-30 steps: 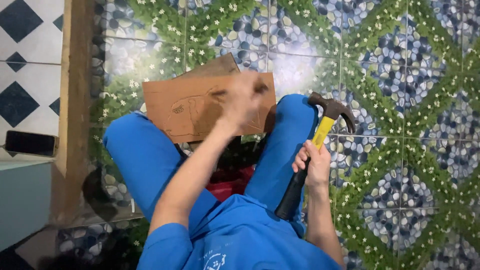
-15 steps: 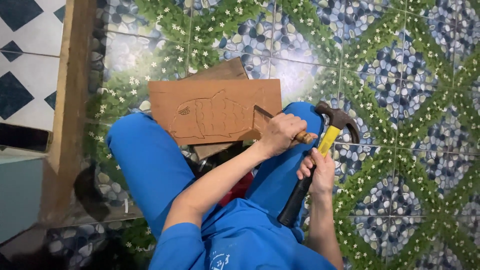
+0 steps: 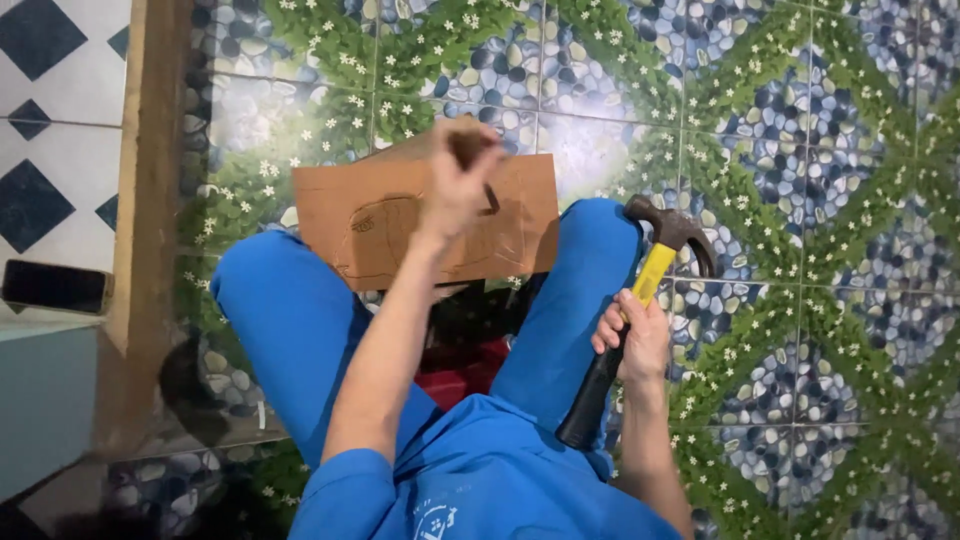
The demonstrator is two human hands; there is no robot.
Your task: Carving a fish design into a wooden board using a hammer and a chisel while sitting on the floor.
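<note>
Left hand: the left hand (image 3: pixel 455 185) is raised over the board, forearm running up from the lower middle of the view; the fingers are curled tight around a small dark tool (image 3: pixel 478 165), whose thin tip points down toward the board. The hand is blurred, so the exact grip cannot be told.
Right hand: the right hand (image 3: pixel 632 338) is low at the right, beside the right knee, fingers wrapped around the handle of the hammer (image 3: pixel 640 300).
Hammer: one, with a yellow and black handle; its dark claw head is up, just right of the knee, and the black end of the handle points down toward the body.
Board: one flat brown board (image 3: pixel 390 220) lies across the knees, between the two legs in blue trousers (image 3: pixel 290 320), with a drawn outline on its face. A second brown piece shows just behind its upper edge.
Floor: tiles (image 3: pixel 800 150) patterned with pebbles, green leaves and small white flowers.
Left side: a wooden post (image 3: pixel 150 150) stands upright; one dark phone (image 3: pixel 55 287) lies on a pale ledge beside it.
Hands counted: two, both the person's own.
</note>
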